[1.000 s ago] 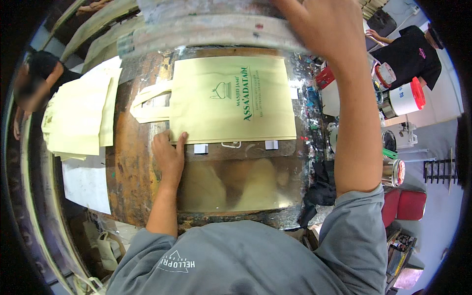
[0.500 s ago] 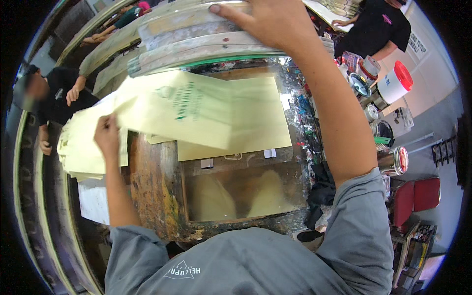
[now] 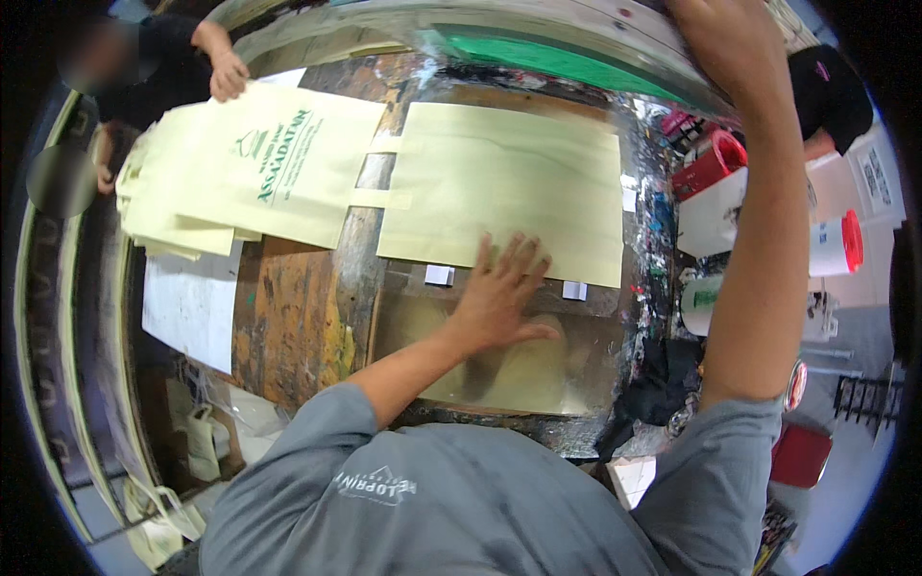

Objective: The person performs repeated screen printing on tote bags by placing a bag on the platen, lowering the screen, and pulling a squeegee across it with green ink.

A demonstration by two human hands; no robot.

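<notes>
A pale yellow tote bag [image 3: 519,182], plain on its upper side, lies flat on the printing table. My left hand [image 3: 499,298] reaches to its near edge, fingers spread and holding nothing. Two small white tabs [image 3: 439,276] sit along that edge. At the top right, my right hand [image 3: 735,48] grips the frame of a printing screen [image 3: 576,62], which slants over the far side and shows a green area; the picture's edge cuts off part of the fingers. To the left, a tote bag with a green print [image 3: 274,158] rests on a pile of similar bags [image 3: 158,192].
A co-worker's hand [image 3: 229,77] touches the printed bag's far edge. Paint containers [image 3: 711,163] crowd the right side. A black cloth [image 3: 663,379] lies at the table's right edge, and a white sheet [image 3: 192,298] lies below the pile.
My left hand has let go of the printed bag, now on the pile, and moved right to the plain bag. My right hand and the screen frame have shifted right in the picture.
</notes>
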